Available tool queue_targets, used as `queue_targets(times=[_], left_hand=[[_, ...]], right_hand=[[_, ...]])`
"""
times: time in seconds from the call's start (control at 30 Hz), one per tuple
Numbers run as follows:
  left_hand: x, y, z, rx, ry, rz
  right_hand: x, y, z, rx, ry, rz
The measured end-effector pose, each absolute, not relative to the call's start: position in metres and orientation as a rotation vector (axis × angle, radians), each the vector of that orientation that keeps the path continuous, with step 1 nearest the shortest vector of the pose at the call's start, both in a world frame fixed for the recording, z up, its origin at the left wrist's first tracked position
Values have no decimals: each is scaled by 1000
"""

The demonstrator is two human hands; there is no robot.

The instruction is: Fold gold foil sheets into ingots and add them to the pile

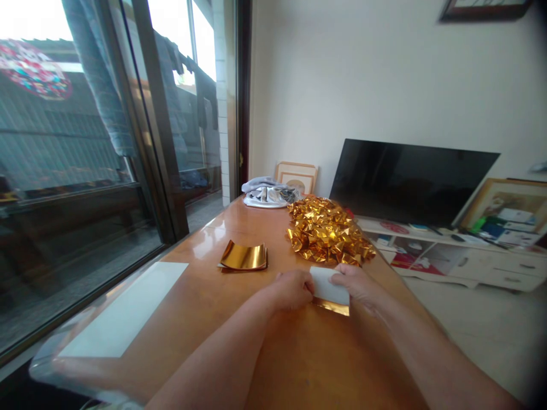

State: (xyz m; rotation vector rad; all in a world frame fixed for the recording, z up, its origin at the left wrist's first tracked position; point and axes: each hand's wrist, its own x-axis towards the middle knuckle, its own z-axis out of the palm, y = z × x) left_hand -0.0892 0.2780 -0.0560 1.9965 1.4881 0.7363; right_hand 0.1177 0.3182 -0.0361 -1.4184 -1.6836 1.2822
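Between my two hands is a sheet of gold foil paper [331, 287], its pale back facing up and a gold strip showing along the near edge. My left hand [294, 289] grips its left side with curled fingers. At the right side, my right hand [352, 283] pinches it, thumb on top. Beyond my left hand lies a small stack of gold foil paper sheets [244, 257], slightly curled. A large heap of folded gold foil pieces [327, 230] sits just past my right hand.
The wooden table [205, 319] has a white sheet [128, 307] on its left side. At the far end rests a bundle in grey and white plastic [269, 192]. A television [410, 182] stands on a low white cabinet [474, 265] to the right; glass doors [141, 114] line the left.
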Motion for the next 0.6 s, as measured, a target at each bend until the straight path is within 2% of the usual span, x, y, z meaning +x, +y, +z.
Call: queue_targets(times=[0.3, 0.47, 0.6], left_hand=[[-86, 287, -59, 1745, 1626, 1059], [-80, 283, -56, 1611, 1566, 1078], [-73, 279, -51, 1474, 1465, 1078]], right_hand=[[120, 304, -51, -1223, -902, 1489], [112, 289, -55, -1105, -706, 1634], [105, 280, -53, -1054, -696, 1629]])
